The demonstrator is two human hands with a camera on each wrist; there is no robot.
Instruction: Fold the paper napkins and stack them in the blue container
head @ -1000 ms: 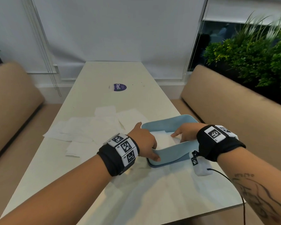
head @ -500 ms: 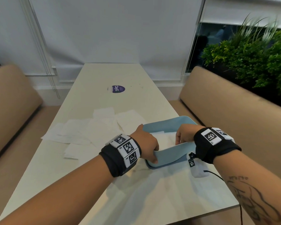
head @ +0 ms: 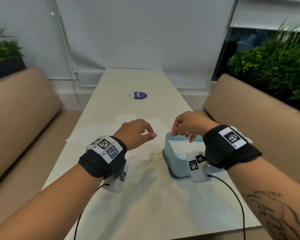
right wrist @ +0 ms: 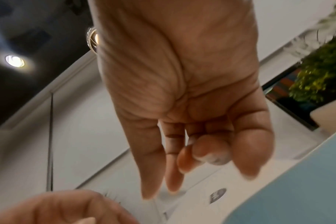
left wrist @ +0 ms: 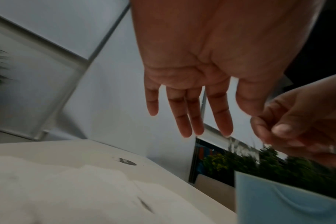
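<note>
Blue container (head: 175, 160) stands upright, mouth up; long axis unclear.

My head camera looks forward and down the table (head: 145, 210), with the blue container (head: 176, 160) close below it. The wrist cameras sit tight under my left hand (left wrist: 201, 53) and right hand (right wrist: 182, 75), tilted upward close beside the container. Both catch its wall and the sticker (head: 140, 95) beyond it.

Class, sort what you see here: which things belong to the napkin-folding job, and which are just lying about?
Belong to the job:
blue container
napkins inside it
loose paper napkins beside it

Just lying about:
round purple sticker
tan benches
green plants
</note>
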